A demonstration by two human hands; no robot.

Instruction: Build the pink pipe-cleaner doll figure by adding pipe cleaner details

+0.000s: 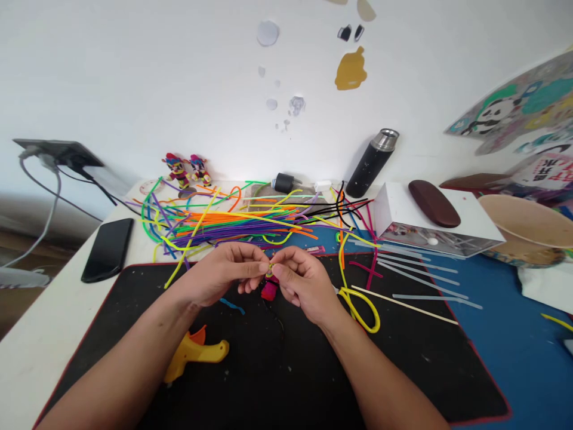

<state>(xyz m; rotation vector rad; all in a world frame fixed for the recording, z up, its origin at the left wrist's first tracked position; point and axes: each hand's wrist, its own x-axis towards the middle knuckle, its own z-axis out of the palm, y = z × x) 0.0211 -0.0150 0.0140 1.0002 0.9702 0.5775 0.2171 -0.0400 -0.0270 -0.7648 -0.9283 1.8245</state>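
Both hands meet above a black mat (304,382). My left hand (235,267) and my right hand (302,278) pinch a small yellow and pink craft figure (269,290) between thumbs and fingertips. Its pink part hangs below the fingers, and the fingertips partly hide the rest. A short blue fuzzy stem (233,306) lies just below my left hand. Beside my right wrist are yellow-handled scissors (375,322), their blades mostly hidden. The yellow and orange glue gun (203,352) rests near my left forearm.
Colourful fuzzy stems (242,222) are heaped behind the hands. Two small figures (178,170) stand at the back left, above a black phone (108,249). A black thermos (372,164), white box (389,209) and glue sticks (430,272) are at the right.
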